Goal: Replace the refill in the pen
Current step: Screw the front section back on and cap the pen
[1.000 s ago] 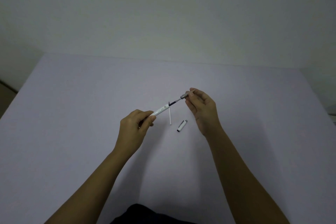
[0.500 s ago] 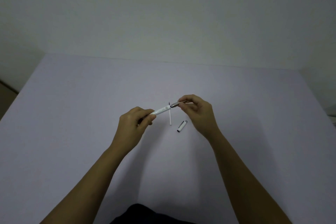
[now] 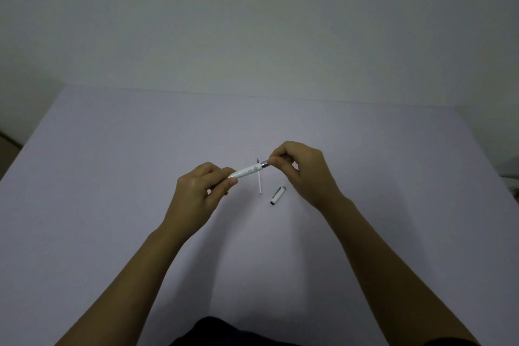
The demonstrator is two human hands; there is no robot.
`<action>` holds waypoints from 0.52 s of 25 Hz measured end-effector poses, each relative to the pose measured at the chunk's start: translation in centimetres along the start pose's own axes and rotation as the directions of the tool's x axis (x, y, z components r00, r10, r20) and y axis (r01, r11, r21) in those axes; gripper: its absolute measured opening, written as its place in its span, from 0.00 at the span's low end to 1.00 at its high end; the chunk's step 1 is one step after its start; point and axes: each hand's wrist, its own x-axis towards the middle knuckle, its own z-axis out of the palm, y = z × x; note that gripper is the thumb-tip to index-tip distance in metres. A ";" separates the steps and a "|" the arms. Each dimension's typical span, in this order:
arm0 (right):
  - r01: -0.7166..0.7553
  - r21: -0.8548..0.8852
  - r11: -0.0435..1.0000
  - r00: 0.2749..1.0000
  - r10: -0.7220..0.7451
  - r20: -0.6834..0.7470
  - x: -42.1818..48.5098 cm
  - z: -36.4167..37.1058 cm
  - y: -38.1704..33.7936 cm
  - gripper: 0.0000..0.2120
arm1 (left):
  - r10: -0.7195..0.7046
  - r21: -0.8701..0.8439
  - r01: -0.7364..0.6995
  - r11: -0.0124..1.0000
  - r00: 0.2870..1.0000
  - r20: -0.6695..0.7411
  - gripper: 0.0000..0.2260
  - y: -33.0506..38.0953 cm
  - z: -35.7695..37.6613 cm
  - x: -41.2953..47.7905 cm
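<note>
I hold a white pen barrel (image 3: 247,171) above the table, tilted up to the right. My left hand (image 3: 198,191) grips its lower end. My right hand (image 3: 302,168) pinches the silver tip section (image 3: 264,164), which sits against the barrel's upper end; the tip itself is hidden by my fingers. A thin white refill (image 3: 259,180) with a dark point lies on the table behind the pen. The white pen cap (image 3: 278,195) with a silver end lies just right of the refill.
The pale lavender table (image 3: 112,177) fills the view, with its far edge against a plain wall. A dark piece of clothing (image 3: 222,331) shows at the bottom edge.
The tip section with the refill has slid into the barrel; the exposed dark refill is no longer visible. My right hand has moved left toward the barrel and curled over the tip.
</note>
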 end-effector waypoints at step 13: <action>0.244 -0.048 0.969 0.961 -0.248 -0.121 -0.8 -0.6 -0.2 0.06 | 0.059 -0.064 -0.052 0.997 0.992 0.110 0.09 0.0 -2.8 1.8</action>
